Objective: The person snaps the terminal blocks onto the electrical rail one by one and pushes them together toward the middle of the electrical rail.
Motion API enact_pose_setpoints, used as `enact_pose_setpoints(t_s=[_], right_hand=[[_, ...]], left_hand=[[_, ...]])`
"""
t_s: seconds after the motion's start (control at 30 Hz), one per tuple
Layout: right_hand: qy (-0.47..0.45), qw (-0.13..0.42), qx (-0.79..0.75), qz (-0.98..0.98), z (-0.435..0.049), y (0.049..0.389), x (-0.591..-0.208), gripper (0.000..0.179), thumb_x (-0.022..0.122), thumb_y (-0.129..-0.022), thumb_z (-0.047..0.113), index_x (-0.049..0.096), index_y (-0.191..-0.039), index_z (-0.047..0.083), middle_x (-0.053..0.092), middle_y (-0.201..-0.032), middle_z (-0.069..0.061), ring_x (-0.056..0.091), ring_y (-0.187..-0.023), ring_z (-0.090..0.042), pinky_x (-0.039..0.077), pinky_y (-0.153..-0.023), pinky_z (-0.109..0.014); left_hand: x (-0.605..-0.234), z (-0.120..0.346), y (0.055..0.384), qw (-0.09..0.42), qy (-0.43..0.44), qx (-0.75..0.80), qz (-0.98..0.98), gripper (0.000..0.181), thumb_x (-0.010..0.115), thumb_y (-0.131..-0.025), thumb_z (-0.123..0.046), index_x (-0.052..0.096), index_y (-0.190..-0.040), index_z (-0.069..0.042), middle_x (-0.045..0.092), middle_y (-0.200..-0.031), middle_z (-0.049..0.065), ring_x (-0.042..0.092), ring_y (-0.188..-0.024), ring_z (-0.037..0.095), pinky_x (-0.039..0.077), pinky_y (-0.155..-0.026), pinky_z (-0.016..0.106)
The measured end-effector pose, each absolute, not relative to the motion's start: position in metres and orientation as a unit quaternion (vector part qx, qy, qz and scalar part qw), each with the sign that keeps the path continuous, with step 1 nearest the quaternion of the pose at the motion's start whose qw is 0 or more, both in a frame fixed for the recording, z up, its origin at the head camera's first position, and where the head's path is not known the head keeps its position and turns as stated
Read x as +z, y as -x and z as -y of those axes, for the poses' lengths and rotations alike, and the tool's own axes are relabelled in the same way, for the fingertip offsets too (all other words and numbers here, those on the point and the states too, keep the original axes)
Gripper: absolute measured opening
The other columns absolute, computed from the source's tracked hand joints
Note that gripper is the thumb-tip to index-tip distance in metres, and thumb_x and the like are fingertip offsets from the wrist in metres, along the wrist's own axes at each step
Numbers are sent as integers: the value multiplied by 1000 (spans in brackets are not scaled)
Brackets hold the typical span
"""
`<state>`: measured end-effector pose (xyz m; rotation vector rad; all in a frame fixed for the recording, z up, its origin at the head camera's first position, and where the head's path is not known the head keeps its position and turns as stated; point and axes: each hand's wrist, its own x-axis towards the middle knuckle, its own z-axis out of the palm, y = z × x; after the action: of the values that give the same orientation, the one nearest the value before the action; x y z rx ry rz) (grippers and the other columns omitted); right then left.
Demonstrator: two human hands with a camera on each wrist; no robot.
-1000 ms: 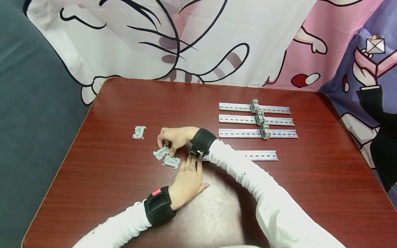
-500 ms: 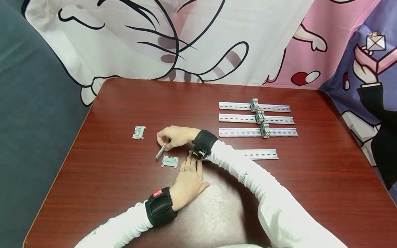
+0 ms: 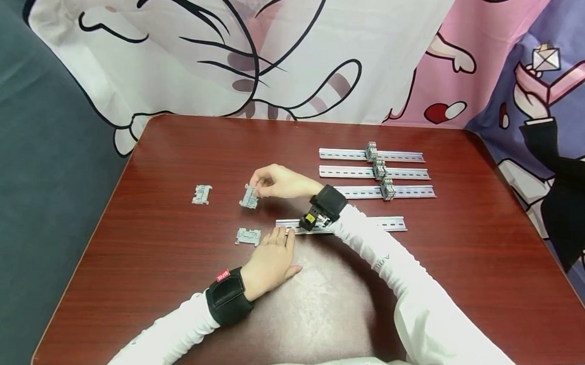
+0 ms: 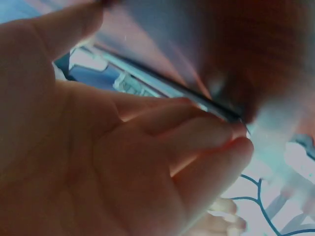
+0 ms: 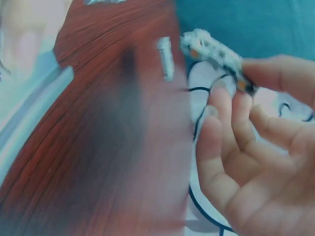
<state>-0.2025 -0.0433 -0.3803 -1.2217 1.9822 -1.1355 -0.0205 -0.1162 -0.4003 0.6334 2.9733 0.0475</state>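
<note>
In the head view my right hand [image 3: 285,182] pinches a grey-green terminal block [image 3: 249,197] by one end, between thumb and fingers, above the table. The right wrist view shows this terminal block [image 5: 211,49] tilted, with orange spots along its side. My left hand [image 3: 268,265] lies with straight fingers, its fingertips at the left end of the nearest slotted DIN rail [image 3: 389,224]. The right wrist and sleeve cover part of that rail. Just left of the left fingertips lies a loose terminal block [image 3: 248,236]; another terminal block [image 3: 202,194] is farther left.
Three more DIN rails stand behind on the right: a far rail [image 3: 404,156], a middle rail [image 3: 409,173] and a nearer rail [image 3: 415,191]. Each carries a small terminal-block group [image 3: 387,189] near its middle. A printed curtain [image 3: 180,82] hangs behind the brown table [image 3: 139,263].
My right hand has picked up one of the two terminal blocks near the left fingertips and carried it away toward the table's back. The left hand stays at the rail's end.
</note>
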Motion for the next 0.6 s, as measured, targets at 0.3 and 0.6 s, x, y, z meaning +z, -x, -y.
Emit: enact_pose_setpoints(t_s=[0.3,0.6], right_hand=[[380,257,-431,-777,-1,192,-372,8,63,-90,9,68,-92,4,67,-88,-22,63,-78,-31,49,-69,-22],[296,288,-290,-863,-18,175,-363,10,64,-87,13,58,-81,7,68,-62,-3,66,-53,-17,51,-51,-24]], left_hand=[[-390,129,28,78,-194,45,-977,73,67,-88,-41,46,-132,14,54,-133,30,53,-126,38,44,-105,45],[-387,133,35,135,-192,58,-970,73,64,-91,-38,42,-137,13,42,-145,31,42,-136,41,37,-111,48]])
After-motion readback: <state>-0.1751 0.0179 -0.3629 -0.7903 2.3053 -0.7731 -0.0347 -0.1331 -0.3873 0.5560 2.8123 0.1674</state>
